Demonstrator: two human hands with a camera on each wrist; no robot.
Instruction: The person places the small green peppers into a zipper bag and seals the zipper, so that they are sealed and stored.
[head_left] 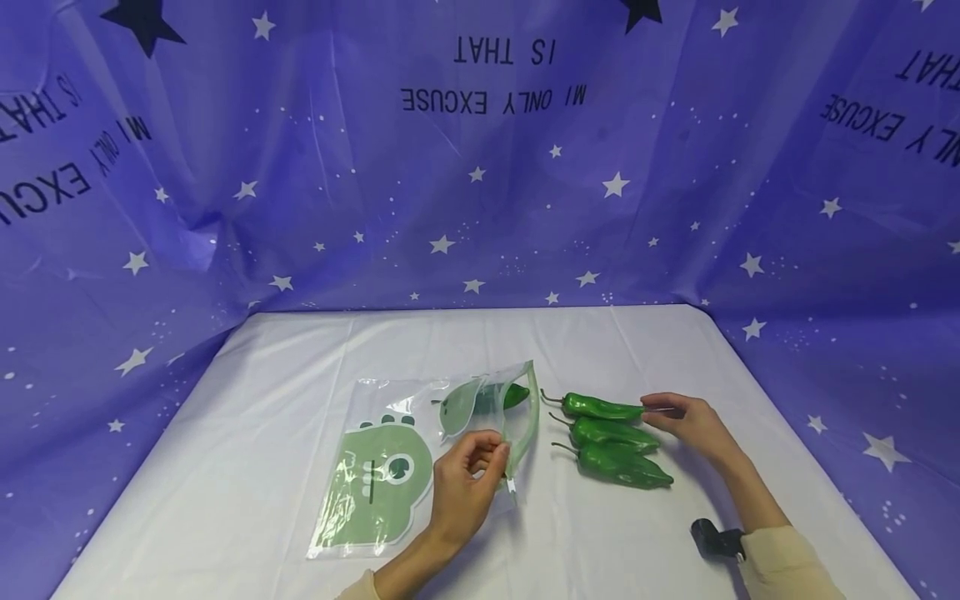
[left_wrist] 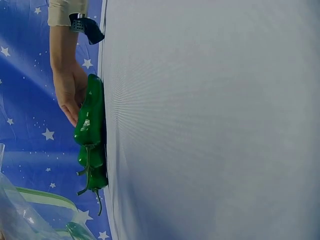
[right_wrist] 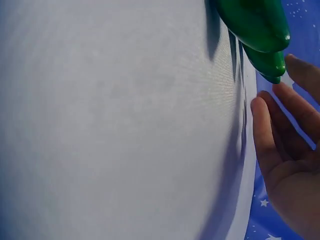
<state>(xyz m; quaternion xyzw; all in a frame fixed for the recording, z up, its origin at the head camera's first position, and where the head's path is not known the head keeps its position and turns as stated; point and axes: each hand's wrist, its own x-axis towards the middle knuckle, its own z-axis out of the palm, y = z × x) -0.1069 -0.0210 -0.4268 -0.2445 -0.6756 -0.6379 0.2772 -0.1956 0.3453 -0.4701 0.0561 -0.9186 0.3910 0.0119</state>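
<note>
Purple-blue sheet with white stars and black lettering [head_left: 525,200] wraps the left, back and right. Clear flat plastic bag with a green one-eyed monster print and pale green rim [head_left: 378,500] lies at left on the white cloth-covered worktop [head_left: 600,537], mouth facing right. Left hand [head_left: 465,487] on the bag's near mouth edge, fingers curled, thumb and fingers pinching the rim; mouth held apart. One glossy green long pepper [head_left: 516,395] inside, near the mouth, partly behind the print. Right of the mouth, outside the bag: three more green peppers side by side, stems left, tips right: slim far pepper [head_left: 600,407], middle pepper [head_left: 611,435], wider near pepper [head_left: 618,467]. Right hand [head_left: 697,427] at the far pepper's tip, fingers bent a little, gaps between them, no grip seen; contact with the tip can't be told. Black device [head_left: 712,540] at the right wrist, by the beige sleeve [head_left: 783,562].
</note>
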